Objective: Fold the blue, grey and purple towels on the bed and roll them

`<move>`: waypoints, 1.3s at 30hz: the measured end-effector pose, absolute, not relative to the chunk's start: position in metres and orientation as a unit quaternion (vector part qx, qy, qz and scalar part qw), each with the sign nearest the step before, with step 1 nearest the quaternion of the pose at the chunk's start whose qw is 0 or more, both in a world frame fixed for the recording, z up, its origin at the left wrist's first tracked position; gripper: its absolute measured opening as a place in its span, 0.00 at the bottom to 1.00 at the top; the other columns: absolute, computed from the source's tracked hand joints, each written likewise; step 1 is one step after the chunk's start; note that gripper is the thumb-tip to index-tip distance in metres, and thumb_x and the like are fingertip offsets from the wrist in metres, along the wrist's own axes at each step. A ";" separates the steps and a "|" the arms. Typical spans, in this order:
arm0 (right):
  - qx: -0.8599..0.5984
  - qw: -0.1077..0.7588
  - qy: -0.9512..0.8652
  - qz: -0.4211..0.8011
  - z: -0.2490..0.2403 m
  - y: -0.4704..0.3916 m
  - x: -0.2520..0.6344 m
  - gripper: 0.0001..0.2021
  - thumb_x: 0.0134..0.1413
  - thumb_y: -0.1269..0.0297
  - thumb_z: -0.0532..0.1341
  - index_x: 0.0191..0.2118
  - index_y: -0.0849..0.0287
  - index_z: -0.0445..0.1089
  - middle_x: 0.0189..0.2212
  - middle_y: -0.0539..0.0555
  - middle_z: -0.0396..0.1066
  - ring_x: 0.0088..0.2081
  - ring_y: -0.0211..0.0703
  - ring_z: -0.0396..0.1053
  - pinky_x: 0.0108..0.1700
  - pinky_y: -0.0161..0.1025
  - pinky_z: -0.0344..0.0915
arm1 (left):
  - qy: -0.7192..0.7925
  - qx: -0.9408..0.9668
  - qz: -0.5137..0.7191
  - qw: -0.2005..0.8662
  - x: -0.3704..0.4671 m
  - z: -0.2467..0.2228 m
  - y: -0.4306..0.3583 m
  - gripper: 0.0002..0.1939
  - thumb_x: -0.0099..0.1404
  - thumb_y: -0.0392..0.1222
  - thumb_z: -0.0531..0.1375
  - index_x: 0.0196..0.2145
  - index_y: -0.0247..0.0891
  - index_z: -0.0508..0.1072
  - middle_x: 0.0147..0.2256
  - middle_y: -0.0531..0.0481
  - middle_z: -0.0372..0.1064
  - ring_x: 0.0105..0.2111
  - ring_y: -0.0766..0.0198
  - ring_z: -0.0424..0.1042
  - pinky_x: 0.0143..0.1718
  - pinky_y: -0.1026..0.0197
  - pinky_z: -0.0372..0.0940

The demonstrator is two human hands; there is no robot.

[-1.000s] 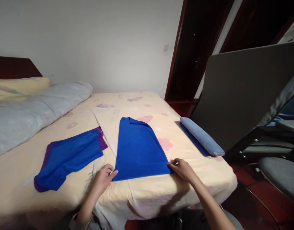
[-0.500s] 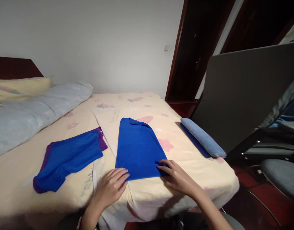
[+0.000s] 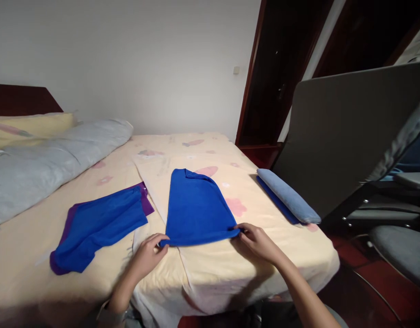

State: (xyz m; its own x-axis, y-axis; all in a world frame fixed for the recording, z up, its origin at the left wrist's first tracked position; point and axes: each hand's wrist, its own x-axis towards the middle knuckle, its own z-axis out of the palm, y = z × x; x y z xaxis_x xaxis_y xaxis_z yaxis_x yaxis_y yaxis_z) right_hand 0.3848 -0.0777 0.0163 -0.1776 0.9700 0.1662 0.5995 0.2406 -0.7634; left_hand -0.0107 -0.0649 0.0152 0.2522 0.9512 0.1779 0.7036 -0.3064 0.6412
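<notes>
A folded blue garment lies flat on the bed, its narrower end pointing away from me. Its near edge is turned up in a thin strip between my hands. My left hand pinches the near left corner between thumb and fingers. At the near right corner, my right hand is closed on the cloth in the same way. To the left of it, a second blue garment rests on a purple one, which shows along its edges.
A light blue roll lies on dark blue cloth at the bed's right edge. A pale grey bolster-like bundle and a yellow pillow are at the left. Beyond the patterned bed sheet stand a grey panel and a stool.
Both hands have closed on the near corners of the blue garment. Its near edge has been turned up and away from me into a narrow strip.
</notes>
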 end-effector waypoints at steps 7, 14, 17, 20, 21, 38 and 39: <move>-0.650 0.390 -0.584 0.291 0.003 -0.036 0.380 0.15 0.59 0.54 0.60 0.44 0.60 0.75 0.42 0.59 0.78 0.45 0.52 0.75 0.46 0.41 0.69 | 0.654 0.651 0.316 0.222 -0.006 0.017 -0.035 0.19 0.63 0.59 0.56 0.29 0.41 0.75 0.19 0.54 0.67 0.23 0.62 0.68 0.26 0.66 0.55; -0.658 0.408 -0.511 0.372 -0.014 -0.023 0.384 0.13 0.52 0.58 0.66 0.40 0.61 0.75 0.34 0.56 0.79 0.36 0.47 0.76 0.34 0.36 0.71 | 0.665 0.665 0.279 0.195 -0.003 0.014 -0.028 0.17 0.62 0.55 0.58 0.23 0.41 0.71 0.20 0.53 0.68 0.23 0.62 0.67 0.26 0.66 0.50; -0.654 0.419 -0.496 0.387 -0.017 -0.020 0.384 0.13 0.49 0.58 0.67 0.38 0.61 0.74 0.29 0.54 0.77 0.30 0.44 0.75 0.29 0.34 0.69 | 0.660 0.654 0.300 0.216 -0.004 0.011 -0.028 0.17 0.61 0.55 0.58 0.24 0.41 0.70 0.20 0.54 0.67 0.23 0.62 0.68 0.26 0.66 0.52; -0.646 0.436 -0.487 0.394 -0.016 -0.019 0.382 0.13 0.46 0.58 0.68 0.35 0.61 0.73 0.28 0.54 0.76 0.30 0.43 0.74 0.29 0.34 0.67 | 0.649 0.630 0.338 0.261 -0.005 0.008 -0.025 0.18 0.59 0.57 0.60 0.24 0.41 0.68 0.20 0.54 0.67 0.24 0.62 0.70 0.25 0.66 0.54; -0.642 0.443 -0.485 0.395 -0.015 -0.019 0.381 0.13 0.45 0.58 0.68 0.35 0.60 0.72 0.28 0.54 0.76 0.30 0.43 0.73 0.29 0.33 0.67 | 0.645 0.619 0.350 0.280 -0.006 0.007 -0.024 0.18 0.58 0.58 0.61 0.24 0.41 0.68 0.20 0.54 0.67 0.24 0.62 0.70 0.25 0.66 0.55; -0.550 0.521 -0.474 0.448 0.002 -0.035 0.379 0.20 0.44 0.52 0.67 0.41 0.58 0.69 0.29 0.53 0.74 0.31 0.44 0.72 0.29 0.37 0.70 | 0.582 0.501 0.464 0.442 0.009 0.018 -0.029 0.27 0.49 0.65 0.65 0.25 0.41 0.59 0.20 0.61 0.60 0.17 0.71 0.65 0.20 0.69 0.58; -0.550 0.518 -0.482 0.444 0.002 -0.038 0.380 0.20 0.45 0.52 0.66 0.42 0.58 0.68 0.30 0.53 0.74 0.31 0.44 0.72 0.29 0.37 0.70 | 0.577 0.500 0.467 0.447 0.009 0.019 -0.032 0.27 0.50 0.63 0.65 0.25 0.41 0.57 0.20 0.62 0.58 0.17 0.72 0.63 0.18 0.69 0.55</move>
